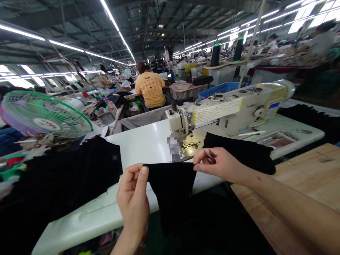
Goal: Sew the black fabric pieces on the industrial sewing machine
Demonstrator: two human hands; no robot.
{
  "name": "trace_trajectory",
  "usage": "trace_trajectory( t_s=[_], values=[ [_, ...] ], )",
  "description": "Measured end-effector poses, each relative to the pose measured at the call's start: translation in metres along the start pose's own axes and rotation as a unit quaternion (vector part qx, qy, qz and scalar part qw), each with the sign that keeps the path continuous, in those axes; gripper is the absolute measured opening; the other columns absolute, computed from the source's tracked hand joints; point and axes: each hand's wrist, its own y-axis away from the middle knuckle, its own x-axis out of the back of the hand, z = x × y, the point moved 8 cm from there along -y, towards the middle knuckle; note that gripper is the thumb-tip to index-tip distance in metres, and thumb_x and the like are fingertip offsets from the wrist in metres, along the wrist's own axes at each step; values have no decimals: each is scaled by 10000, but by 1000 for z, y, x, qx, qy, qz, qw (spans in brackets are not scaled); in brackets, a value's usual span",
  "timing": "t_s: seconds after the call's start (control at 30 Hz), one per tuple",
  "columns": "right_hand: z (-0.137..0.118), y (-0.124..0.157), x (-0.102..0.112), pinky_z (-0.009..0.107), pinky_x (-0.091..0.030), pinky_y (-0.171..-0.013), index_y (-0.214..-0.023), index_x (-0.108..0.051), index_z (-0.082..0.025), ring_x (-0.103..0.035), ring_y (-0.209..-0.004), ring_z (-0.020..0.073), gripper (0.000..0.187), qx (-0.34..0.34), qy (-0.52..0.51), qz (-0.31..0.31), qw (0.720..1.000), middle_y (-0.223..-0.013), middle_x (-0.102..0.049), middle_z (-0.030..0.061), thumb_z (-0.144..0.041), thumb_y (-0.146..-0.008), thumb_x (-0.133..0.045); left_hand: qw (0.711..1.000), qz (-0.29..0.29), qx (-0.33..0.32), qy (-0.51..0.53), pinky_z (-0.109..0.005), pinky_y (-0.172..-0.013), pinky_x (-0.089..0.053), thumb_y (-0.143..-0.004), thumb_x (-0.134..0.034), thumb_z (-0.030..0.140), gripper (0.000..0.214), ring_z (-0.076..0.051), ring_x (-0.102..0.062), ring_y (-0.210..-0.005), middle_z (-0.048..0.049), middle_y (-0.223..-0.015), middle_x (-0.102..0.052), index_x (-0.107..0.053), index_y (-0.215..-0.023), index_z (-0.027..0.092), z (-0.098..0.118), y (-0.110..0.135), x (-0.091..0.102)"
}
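A black fabric piece [172, 180] hangs stretched between my two hands, its straight top edge taut in front of the sewing machine [212, 111]. My left hand [135, 198] pinches the left corner between thumb and fingers. At the right corner, my right hand [215, 163] is closed on the same edge. A small reddish, pointed metal tool [209, 156] is also tucked in the right hand's fingers; its exact kind is unclear. Just beyond the fabric are the machine's presser foot and metal plate [195, 143]. The fabric's lower part merges with dark cloth over my lap.
Black garment pieces [98, 166] lie left on the white machine table [143, 141]; another black piece [236, 152] lies right of the needle. A wooden board [305, 177] adjoins at right. A green fan [47, 113] stands left. Ahead sits a person in a yellow shirt [150, 88].
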Motion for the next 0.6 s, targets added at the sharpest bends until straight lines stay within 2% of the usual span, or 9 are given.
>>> trace_trajectory(
  t_s=[0.07,0.17,0.3,0.33,0.4,0.47,0.53,0.6],
  values=[
    [-1,-1,1,252,-288,-517,-787,-677,-172,-352,-550,96,223,-14,-10,5,1000,-588,-446,-57,-380,-759,-751,1000,2,25,17,-175,-607,-427,-805,-729,428,261,-82,-505,-620,48,-662,-566,-672,-918,200,-3,1,3],
    [-8,-3,4,247,-283,-508,-769,-663,-174,-348,-540,95,204,-10,-8,18,1000,-569,-425,-67,-356,-744,-751,999,2,30,16,-169,-619,-439,-783,-754,425,271,-82,-518,-631,49,-665,-580,-680,-925,207,-5,3,7],
    [-18,-2,13,238,-295,-501,-793,-631,-190,-354,-520,93,169,27,54,57,997,-561,-401,-80,-324,-783,-732,999,-34,30,-11,-213,-615,-482,-822,-709,432,244,-107,-558,-613,38,-666,-609,-683,-926,212,-6,-4,7],
    [-24,-1,15,237,-305,-509,-805,-620,-194,-366,-523,93,144,57,90,70,992,-575,-418,-76,-304,-808,-713,998,-46,3,-48,-239,-642,-506,-835,-693,422,225,-124,-589,-635,25,-694,-638,-690,-921,213,0,-7,5],
    [-42,3,15,237,-336,-546,-838,-597,-197,-420,-557,97,83,151,171,84,970,-649,-499,-50,-252,-867,-651,980,-56,-112,-153,-323,-786,-545,-844,-685,379,203,-188,-666,-812,-29,-879,-718,-709,-964,218,26,-11,0],
    [-61,9,7,241,-363,-593,-869,-570,-194,-487,-623,108,43,253,243,65,934,-757,-573,-11,-197,-912,-572,934,-78,-260,-231,-399,-945,-518,-846,-683,315,277,-248,-654,-1054,-79,-1144,-709,-696,-1108,227,60,-7,-16],
    [-73,13,-4,244,-371,-613,-878,-543,-195,-522,-660,120,77,324,290,27,900,-794,-594,9,-164,-934,-501,887,-163,-352,-249,-415,-991,-507,-871,-640,247,359,-256,-625,-1154,-93,-1270,-665,-645,-1230,240,82,3,-43],
    [-79,15,-11,245,-364,-606,-871,-524,-201,-528,-648,127,104,354,318,-2,879,-759,-582,4,-154,-939,-463,853,-298,-356,-240,-357,-913,-548,-905,-558,176,306,-216,-670,-1063,-70,-1187,-705,-664,-1182,251,88,12,-73]
  ],
)
